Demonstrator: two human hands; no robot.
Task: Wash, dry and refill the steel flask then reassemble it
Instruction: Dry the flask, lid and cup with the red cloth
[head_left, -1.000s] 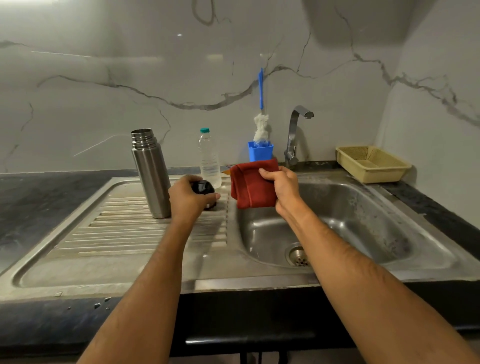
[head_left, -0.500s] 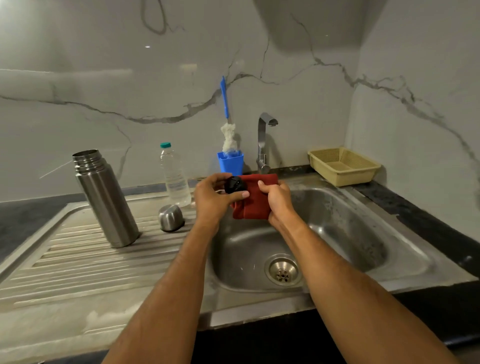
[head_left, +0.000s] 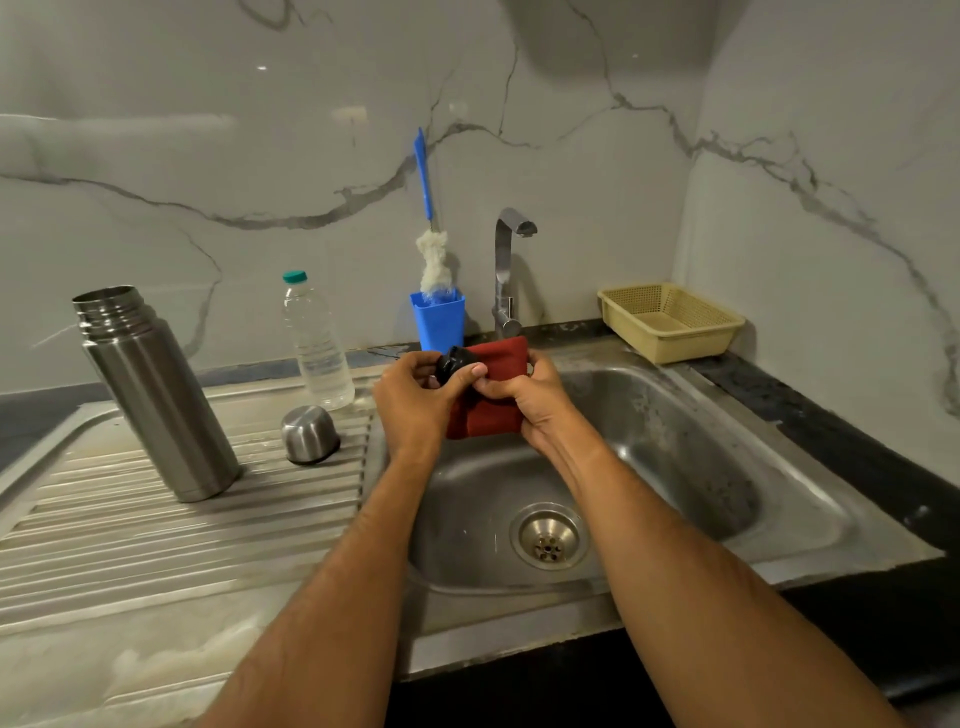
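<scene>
the black stopper (head_left: 455, 364) is pinched in the fingers of the left hand (head_left: 415, 402), held over the back edge of the sink basin (head_left: 675, 467). the right hand (head_left: 530, 402) is curled around a folded red cloth (head_left: 493, 395), which is pressed against the stopper's right side, so the stopper lies just left of the right fingertips and touches the cloth. the left hand is the nearer one to the stopper; the right is judged to be the one that will do the wiping. the stopper's long axis cannot be told, since most of it is hidden by fingers.

the steel flask (head_left: 150, 395) stands open and upright on the drainboard (head_left: 156, 545), well apart to the left, its long axis seeming tilted only by the wide lens. the steel cup lid (head_left: 309, 434) rests mouth down near it, and a clear water bottle (head_left: 317, 343) stands behind. drying is judged to be under way, with refilling not yet done.

no brand, label or readable writing is seen on any item.
</scene>
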